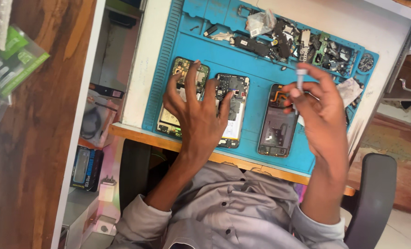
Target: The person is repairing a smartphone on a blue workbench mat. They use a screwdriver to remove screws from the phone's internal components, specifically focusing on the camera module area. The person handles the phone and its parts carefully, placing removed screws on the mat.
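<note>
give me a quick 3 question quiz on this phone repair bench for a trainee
1. True or false: three opened phones lie side by side on the blue mat.
2. What does the right hand hold?
A. a slim screwdriver
B. a roll of tape
C. a hammer
3. Fill in: the left hand spreads its fingers over the left phone and the ____ phone.

Key
1. True: the third is the right phone.
2. A, pinched upright in the fingertips above the right phone.
3. middle
</note>
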